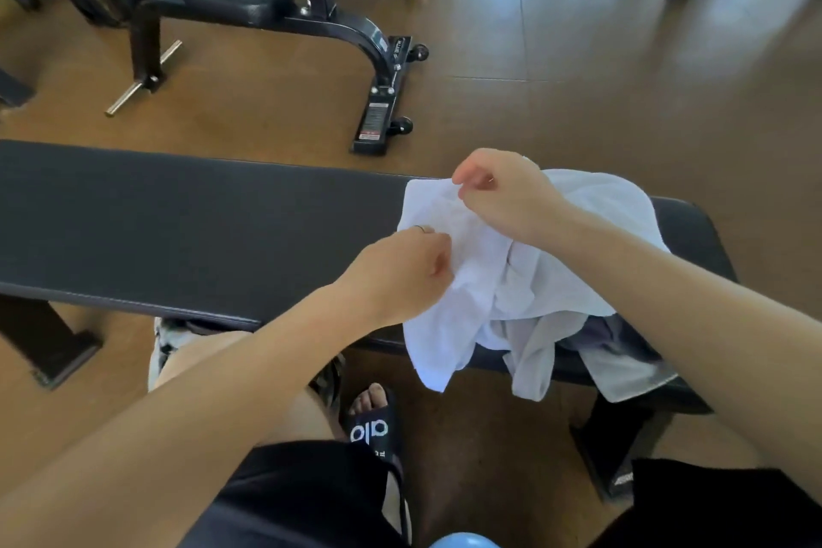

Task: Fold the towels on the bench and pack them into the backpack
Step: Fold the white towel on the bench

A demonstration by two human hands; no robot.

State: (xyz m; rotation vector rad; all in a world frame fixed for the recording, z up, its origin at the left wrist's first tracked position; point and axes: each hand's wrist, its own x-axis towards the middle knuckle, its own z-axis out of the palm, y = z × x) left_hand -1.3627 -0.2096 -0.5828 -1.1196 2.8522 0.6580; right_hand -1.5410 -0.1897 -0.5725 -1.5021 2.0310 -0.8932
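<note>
Brown gym floor (556,102) spreads behind a long black bench (178,218) that runs across the view. At the right end of the bench lies a heap of white towels (533,294), crumpled, with several corners hanging over the near edge. A darker, purplish cloth (609,338) shows under the heap on the right.

The left hand (400,276) pinches the left edge of the top towel, its fingers curled into the cloth. The right hand (502,196) is above and beyond it, thumb and fingers curled at the upper edge of the same towel; whether the fingertips actually hold the cloth I cannot tell for sure.

Beyond the bench stands a black exercise machine (311,13) with a padded seat and small wheels. Below, a foot in a black slide sandal (373,427) rests on the floor.
</note>
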